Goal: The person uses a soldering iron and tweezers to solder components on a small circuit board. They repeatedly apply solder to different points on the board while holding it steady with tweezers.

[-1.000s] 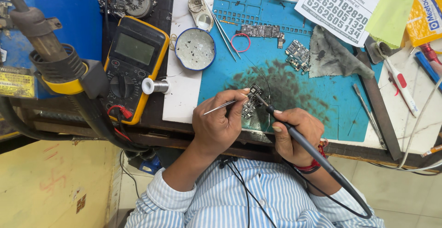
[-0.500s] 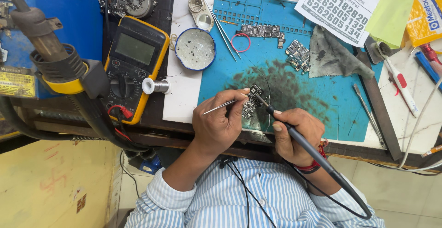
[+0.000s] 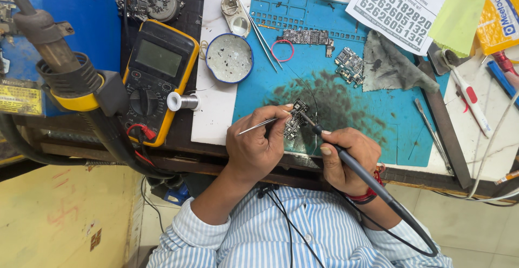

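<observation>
My left hand [image 3: 258,148] pinches thin metal tweezers [image 3: 254,127] whose tips reach a small circuit board [image 3: 295,121] lying on the blue work mat [image 3: 378,111]. My right hand [image 3: 346,157] grips a black soldering iron [image 3: 362,177] like a pen, its tip touching the same board from the right. The iron's cable runs back over my striped sleeve. Both hands rest at the mat's near edge, over a dark scorched patch.
A yellow multimeter [image 3: 157,78] and a hot-air gun [image 3: 65,73] sit to the left. A round blue tin [image 3: 229,58], spare tweezers [image 3: 264,41], more circuit boards [image 3: 306,36], a grey cloth [image 3: 392,68], a printed paper sheet [image 3: 400,5] and hand tools [image 3: 470,97] lie beyond and to the right.
</observation>
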